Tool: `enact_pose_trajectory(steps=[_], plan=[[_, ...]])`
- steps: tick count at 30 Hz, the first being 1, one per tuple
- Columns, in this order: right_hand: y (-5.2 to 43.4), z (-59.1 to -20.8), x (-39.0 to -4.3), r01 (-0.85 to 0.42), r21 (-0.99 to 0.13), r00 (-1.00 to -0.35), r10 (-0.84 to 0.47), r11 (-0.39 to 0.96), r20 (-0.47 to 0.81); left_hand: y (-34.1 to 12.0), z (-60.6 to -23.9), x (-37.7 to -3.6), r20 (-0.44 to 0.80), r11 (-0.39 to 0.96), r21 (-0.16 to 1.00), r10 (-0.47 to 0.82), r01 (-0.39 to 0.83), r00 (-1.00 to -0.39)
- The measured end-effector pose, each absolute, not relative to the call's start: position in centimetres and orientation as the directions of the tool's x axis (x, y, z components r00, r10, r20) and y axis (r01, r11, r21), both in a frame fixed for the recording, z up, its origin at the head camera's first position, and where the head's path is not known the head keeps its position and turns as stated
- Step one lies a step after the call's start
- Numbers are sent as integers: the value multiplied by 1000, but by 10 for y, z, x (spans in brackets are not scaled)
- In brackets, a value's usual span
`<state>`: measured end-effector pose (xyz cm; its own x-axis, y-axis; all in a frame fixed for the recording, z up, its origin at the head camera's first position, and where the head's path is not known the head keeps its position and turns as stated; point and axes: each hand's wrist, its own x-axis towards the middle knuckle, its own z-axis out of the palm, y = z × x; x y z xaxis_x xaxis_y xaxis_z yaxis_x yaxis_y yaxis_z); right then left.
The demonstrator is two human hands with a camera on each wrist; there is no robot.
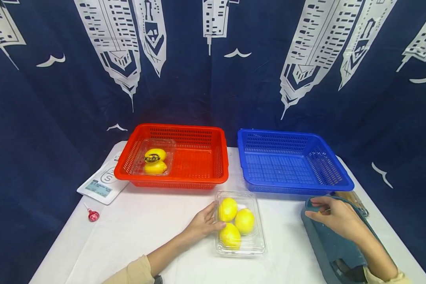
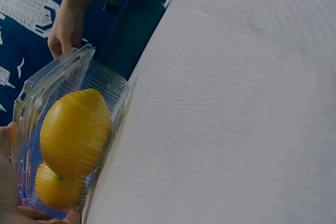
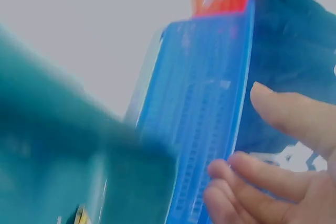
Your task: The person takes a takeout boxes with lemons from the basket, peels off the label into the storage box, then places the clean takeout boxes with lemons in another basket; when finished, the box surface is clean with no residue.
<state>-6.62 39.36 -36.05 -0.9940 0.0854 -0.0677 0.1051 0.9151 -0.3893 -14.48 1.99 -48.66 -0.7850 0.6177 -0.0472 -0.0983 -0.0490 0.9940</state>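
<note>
The left hand (image 1: pixel 203 224) is resting on the counter (image 1: pixel 142 228) with its fingers relaxed and nearly straight, their tips touching the left wall of a clear clamshell box (image 1: pixel 240 223). That box is sitting at the middle front of the counter, holding three lemons (image 1: pixel 237 224); in the left wrist view the ribbed clear wall (image 2: pixel 68 129) is showing two of them pressed against it.

The right hand (image 1: pixel 335 216) is lying over the far end of a dark teal device (image 1: pixel 331 246) at the counter's right edge, fingers loosely curled on its top; whether they are gripping it cannot be told. In the right wrist view the fingers (image 3: pixel 262 174) are showing loosely bent.

Just behind the box, a blue basket (image 1: pixel 293 162) is standing, with a red basket (image 1: pixel 175 156) to its left holding a second clear box of lemons (image 1: pixel 154 161). Left of the red basket, a white scale (image 1: pixel 103 184) is lying beside a small red lollipop (image 1: pixel 92 215).
</note>
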Motion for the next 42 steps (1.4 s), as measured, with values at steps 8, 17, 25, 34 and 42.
enact_pose_trajectory(steps=[8, 17, 25, 34, 42], plan=[[353, -366, -60, 137, -486, -987, 78, 863, -140, 18, -490, -144, -56, -53, 992, 610, -112, -790], [312, -381, -65, 84, -596, -993, 19, 798, -115, 14, -490, -145, -59, -38, 994, 609, -104, -791], [288, -402, -79, 139, -728, -984, 14, 671, -175, 17, -488, -146, -59, -43, 993, 614, -108, -787], [289, -425, -87, 176, -843, -969, -63, 508, -240, 17, -486, -147, -73, -53, 988, 669, -145, -739], [291, -438, -91, 219, -888, -944, -144, 404, -298, 13, -484, -150, -93, -24, 988, 697, -153, -711]])
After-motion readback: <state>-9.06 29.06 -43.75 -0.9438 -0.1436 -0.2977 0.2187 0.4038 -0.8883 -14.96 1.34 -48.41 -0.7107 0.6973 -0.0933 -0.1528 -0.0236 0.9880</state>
